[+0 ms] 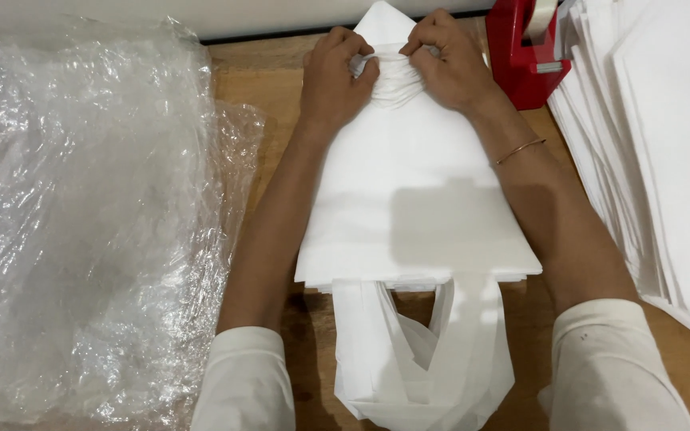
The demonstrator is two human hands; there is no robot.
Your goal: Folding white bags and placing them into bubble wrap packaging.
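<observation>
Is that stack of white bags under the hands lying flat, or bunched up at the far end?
Bunched at the far end: both hands squeeze the white bags into gathered folds there, while the rest lies flat.

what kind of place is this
Probably a packing or bag-bundling workbench: both hands, left hand and right hand, gather a stack of white fabric bags on a wooden table, beside a red tape dispenser and crumpled clear plastic sheeting.
</observation>
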